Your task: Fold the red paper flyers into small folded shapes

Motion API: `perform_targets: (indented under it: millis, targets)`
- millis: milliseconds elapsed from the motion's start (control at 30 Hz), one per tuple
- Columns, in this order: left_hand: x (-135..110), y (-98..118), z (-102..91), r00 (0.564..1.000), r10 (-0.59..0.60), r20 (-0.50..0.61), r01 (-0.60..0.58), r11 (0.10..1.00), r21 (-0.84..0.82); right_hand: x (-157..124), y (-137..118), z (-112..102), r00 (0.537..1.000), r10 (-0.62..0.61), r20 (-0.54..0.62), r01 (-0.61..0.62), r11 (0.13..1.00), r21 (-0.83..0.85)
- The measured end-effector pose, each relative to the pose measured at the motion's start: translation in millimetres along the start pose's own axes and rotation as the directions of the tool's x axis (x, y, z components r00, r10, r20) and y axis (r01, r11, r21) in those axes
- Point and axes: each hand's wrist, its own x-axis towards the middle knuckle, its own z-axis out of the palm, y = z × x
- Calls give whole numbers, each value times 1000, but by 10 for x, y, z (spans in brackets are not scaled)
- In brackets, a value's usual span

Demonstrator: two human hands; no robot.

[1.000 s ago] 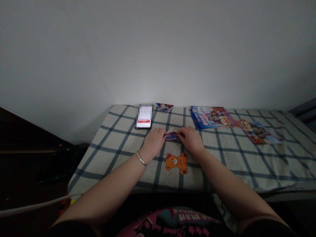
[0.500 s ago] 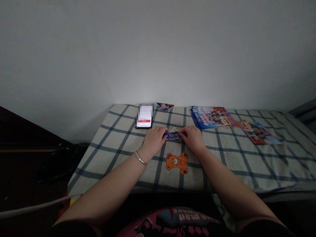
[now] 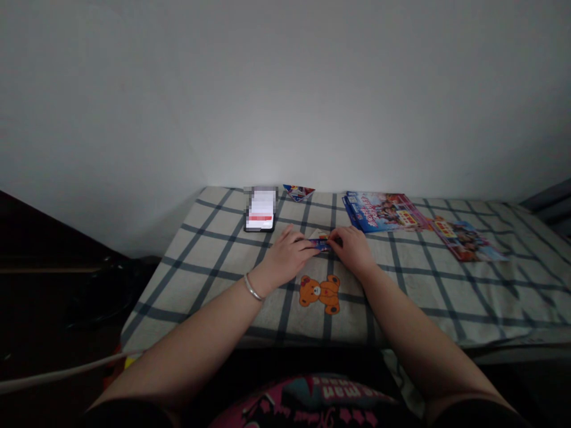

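Note:
A small folded piece of coloured paper (image 3: 323, 242) lies on the checked cloth (image 3: 214, 255) between my hands. My left hand (image 3: 288, 255), with a silver bracelet on the wrist, presses on the paper's left end with fingers stretched flat. My right hand (image 3: 354, 249) has its fingers bent, pinching the paper's right end against the cloth.
A lit phone (image 3: 260, 215) lies behind my left hand. A folded paper triangle (image 3: 298, 191) sits by the wall. Colourful leaflets (image 3: 383, 211) and another leaflet (image 3: 466, 239) lie to the right. A teddy bear print (image 3: 320, 293) marks the cloth. A pale cable (image 3: 57, 375) runs at lower left.
The paper has gone from a raised flap to a flatter, narrower strip. My left fingers have stretched out and slid right over it; my right hand stays at the right end.

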Motion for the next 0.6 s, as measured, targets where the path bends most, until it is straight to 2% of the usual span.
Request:
perform_targets:
  millis: [367, 600]
  targets:
    - [12, 112, -16, 999, -47, 15, 46, 997, 54, 3, -22, 10, 1000, 13, 2, -13, 1000, -11]
    - [2, 84, -37, 998, -40, 40, 37, 998, 55, -3, -24, 8, 1000, 24, 7, -24, 1000, -12]
